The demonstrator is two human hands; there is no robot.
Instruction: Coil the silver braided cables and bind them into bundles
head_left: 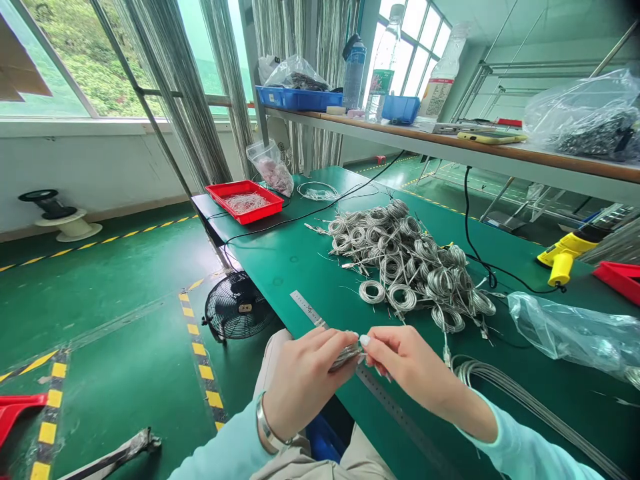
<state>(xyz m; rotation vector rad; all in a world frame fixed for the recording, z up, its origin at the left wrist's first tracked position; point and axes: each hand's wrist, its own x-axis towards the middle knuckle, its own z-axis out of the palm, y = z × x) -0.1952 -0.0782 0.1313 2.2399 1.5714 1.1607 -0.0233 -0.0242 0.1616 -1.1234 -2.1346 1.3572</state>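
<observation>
A worker at a green workbench (280, 280) pinches a short bundle of braided wire (346, 357) between both hands, just above the table's near edge. The left hand (305, 380), a silver bangle (267, 424) at its wrist, clenches the bundle in its fingers; the right hand (415, 373) grasps the bundle's other end between fingertips and thumb. A steel ruler (395, 407) lies on the table beneath the hands, running toward the near edge. Just beyond, a heap of coiled braided cables (400, 260) with metal-tipped ends fills the table's middle (dozens of loops, tangled together). A red tray (244, 200) of thin wires sits near the far left corner, a clear plastic bag (575, 333) lies by the right edge, and a yellow hand tool (565, 257) rests farther along that side.
</observation>
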